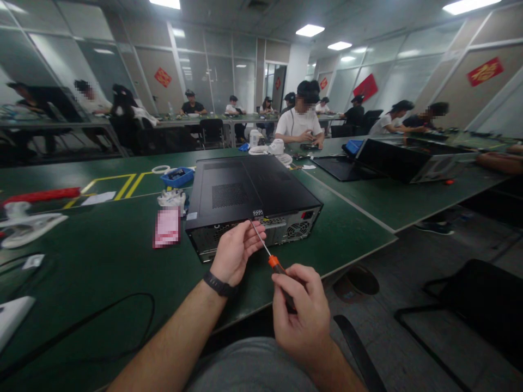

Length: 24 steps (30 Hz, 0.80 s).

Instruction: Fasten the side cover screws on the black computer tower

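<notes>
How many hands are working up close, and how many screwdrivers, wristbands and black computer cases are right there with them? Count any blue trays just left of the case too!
Left hand and right hand: 2
Screwdriver: 1
Wristband: 1
Black computer case: 1
Blue tray: 1
Total: 6

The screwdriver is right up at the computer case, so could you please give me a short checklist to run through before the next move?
1. Screwdriver held by its handle in the right hand: ok.
2. Computer case lying flat on the green table: ok.
3. Screwdriver tip seated in a screw: cannot tell, too small and partly masked by fingers.
4. Left hand well away from the tip: not ok, its fingers are right beside the shaft's end.
5. Left hand actually steadying the shaft: cannot tell.
6. Both hands off the rear fan grille: ok.
</notes>
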Each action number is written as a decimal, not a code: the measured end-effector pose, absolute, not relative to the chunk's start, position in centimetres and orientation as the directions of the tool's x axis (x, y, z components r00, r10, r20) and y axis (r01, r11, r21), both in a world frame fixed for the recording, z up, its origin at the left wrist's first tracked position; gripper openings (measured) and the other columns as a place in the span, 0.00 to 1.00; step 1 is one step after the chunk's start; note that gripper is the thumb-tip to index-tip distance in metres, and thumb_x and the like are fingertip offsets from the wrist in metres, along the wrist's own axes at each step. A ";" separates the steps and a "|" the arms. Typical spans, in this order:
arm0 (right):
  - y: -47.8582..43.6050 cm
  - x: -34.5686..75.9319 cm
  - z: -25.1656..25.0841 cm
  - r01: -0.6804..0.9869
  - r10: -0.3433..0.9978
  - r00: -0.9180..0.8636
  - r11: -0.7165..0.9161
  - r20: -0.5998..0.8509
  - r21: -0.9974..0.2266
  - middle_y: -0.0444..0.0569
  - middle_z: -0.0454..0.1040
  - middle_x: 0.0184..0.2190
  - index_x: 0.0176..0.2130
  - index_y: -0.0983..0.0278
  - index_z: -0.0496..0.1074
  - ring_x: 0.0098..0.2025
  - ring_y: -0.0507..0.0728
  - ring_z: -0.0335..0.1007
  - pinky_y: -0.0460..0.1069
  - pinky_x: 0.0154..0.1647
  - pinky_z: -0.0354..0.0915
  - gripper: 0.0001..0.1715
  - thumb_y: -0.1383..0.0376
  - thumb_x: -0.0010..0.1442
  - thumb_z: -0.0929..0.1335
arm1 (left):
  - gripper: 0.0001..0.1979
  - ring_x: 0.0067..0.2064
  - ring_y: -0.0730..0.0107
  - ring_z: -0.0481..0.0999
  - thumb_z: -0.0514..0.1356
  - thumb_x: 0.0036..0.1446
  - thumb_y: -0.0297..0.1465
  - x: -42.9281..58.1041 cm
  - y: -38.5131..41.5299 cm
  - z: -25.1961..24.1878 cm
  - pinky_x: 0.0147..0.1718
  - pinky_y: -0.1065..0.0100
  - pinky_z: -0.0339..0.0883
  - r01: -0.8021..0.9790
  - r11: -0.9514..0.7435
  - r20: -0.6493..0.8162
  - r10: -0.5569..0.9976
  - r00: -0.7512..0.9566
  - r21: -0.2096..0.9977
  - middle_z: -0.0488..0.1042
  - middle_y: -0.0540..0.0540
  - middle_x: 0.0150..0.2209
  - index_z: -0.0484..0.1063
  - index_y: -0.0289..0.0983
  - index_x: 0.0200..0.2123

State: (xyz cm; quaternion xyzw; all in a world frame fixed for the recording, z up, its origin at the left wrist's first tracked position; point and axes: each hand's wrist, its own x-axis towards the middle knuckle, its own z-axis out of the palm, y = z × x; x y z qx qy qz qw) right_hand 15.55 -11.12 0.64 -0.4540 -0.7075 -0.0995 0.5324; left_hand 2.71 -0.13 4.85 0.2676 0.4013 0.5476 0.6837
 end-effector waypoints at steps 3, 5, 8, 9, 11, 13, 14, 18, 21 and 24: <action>-11.0 15.5 0.8 0.755 0.519 -0.007 0.563 0.855 -0.335 0.53 0.70 0.42 0.49 0.65 0.72 0.42 0.55 0.69 0.51 0.42 0.71 0.18 0.78 0.60 0.69 | 0.11 0.34 0.72 0.82 0.58 0.65 0.32 2.6 -0.1 4.6 0.34 0.71 0.76 -0.517 0.246 -0.239 0.968 0.082 0.820 0.83 0.39 0.38 0.78 0.31 0.39; -10.8 15.4 0.9 0.755 0.511 0.000 0.564 0.859 -0.336 0.52 0.73 0.40 0.49 0.65 0.71 0.40 0.55 0.71 0.50 0.41 0.71 0.17 0.77 0.61 0.69 | 0.11 0.35 0.72 0.82 0.59 0.64 0.33 2.5 -0.1 4.3 0.35 0.71 0.76 -0.497 0.229 -0.219 0.972 0.081 0.837 0.83 0.39 0.39 0.78 0.32 0.39; -10.6 15.5 1.2 0.764 0.532 0.026 0.536 0.847 -0.359 0.49 0.76 0.35 0.46 0.64 0.71 0.36 0.53 0.73 0.48 0.38 0.71 0.11 0.74 0.64 0.68 | 0.11 0.35 0.70 0.82 0.62 0.61 0.35 2.2 -0.1 3.8 0.35 0.70 0.76 -0.440 0.181 -0.172 0.983 0.060 0.880 0.83 0.38 0.40 0.78 0.32 0.38; -10.5 15.5 1.3 0.769 0.540 0.040 0.520 0.841 -0.371 0.47 0.76 0.34 0.46 0.64 0.71 0.34 0.52 0.73 0.47 0.37 0.70 0.10 0.74 0.65 0.68 | 0.12 0.35 0.70 0.82 0.64 0.60 0.36 2.1 -0.2 3.7 0.35 0.70 0.76 -0.413 0.153 -0.149 0.988 0.042 0.898 0.83 0.38 0.40 0.79 0.32 0.38; -10.5 15.5 1.6 0.776 0.551 0.066 0.496 0.832 -0.390 0.46 0.77 0.32 0.45 0.63 0.71 0.33 0.51 0.74 0.46 0.36 0.70 0.08 0.72 0.66 0.66 | 0.14 0.35 0.69 0.82 0.67 0.56 0.38 1.8 -0.4 3.5 0.34 0.70 0.75 -0.344 0.082 -0.089 0.996 -0.003 0.935 0.83 0.39 0.39 0.79 0.33 0.39; -10.6 15.5 1.7 0.778 0.557 0.087 0.480 0.826 -0.406 0.45 0.77 0.32 0.45 0.63 0.71 0.33 0.50 0.75 0.45 0.36 0.71 0.07 0.71 0.67 0.66 | 0.16 0.36 0.67 0.82 0.70 0.52 0.39 1.3 -0.8 3.5 0.35 0.69 0.75 -0.278 0.011 -0.025 0.998 -0.050 0.960 0.83 0.41 0.38 0.80 0.34 0.40; -10.6 15.4 1.7 0.779 0.558 0.096 0.474 0.825 -0.411 0.45 0.77 0.33 0.45 0.63 0.71 0.33 0.51 0.76 0.45 0.37 0.71 0.07 0.70 0.66 0.66 | 0.17 0.37 0.67 0.82 0.71 0.52 0.39 1.0 -1.0 3.5 0.37 0.68 0.75 -0.235 -0.035 0.017 0.997 -0.076 0.971 0.83 0.42 0.38 0.80 0.35 0.41; -10.7 15.1 1.6 0.783 0.554 0.104 0.467 0.826 -0.411 0.47 0.77 0.35 0.45 0.64 0.70 0.36 0.52 0.77 0.47 0.40 0.73 0.09 0.69 0.64 0.67 | 0.13 0.41 0.66 0.82 0.67 0.58 0.37 -0.3 -1.6 3.6 0.45 0.64 0.74 0.215 -0.389 0.429 0.882 -0.196 0.896 0.84 0.45 0.41 0.80 0.39 0.45; -10.6 14.9 1.5 0.786 0.551 0.100 0.468 0.829 -0.405 0.46 0.78 0.34 0.45 0.63 0.70 0.34 0.52 0.77 0.47 0.39 0.74 0.09 0.70 0.64 0.67 | 0.13 0.44 0.63 0.82 0.64 0.60 0.33 -1.5 -1.6 3.9 0.50 0.60 0.73 0.514 -0.582 0.728 0.673 -0.130 0.630 0.84 0.45 0.44 0.79 0.40 0.48; -10.4 15.0 1.5 0.802 0.523 0.111 0.455 0.845 -0.387 0.45 0.79 0.32 0.44 0.62 0.71 0.32 0.52 0.77 0.46 0.36 0.74 0.08 0.71 0.64 0.67 | 0.15 0.53 0.58 0.79 0.62 0.61 0.31 -2.5 -0.9 4.3 0.58 0.56 0.68 0.622 -0.634 0.809 0.588 0.002 0.459 0.83 0.44 0.48 0.78 0.41 0.51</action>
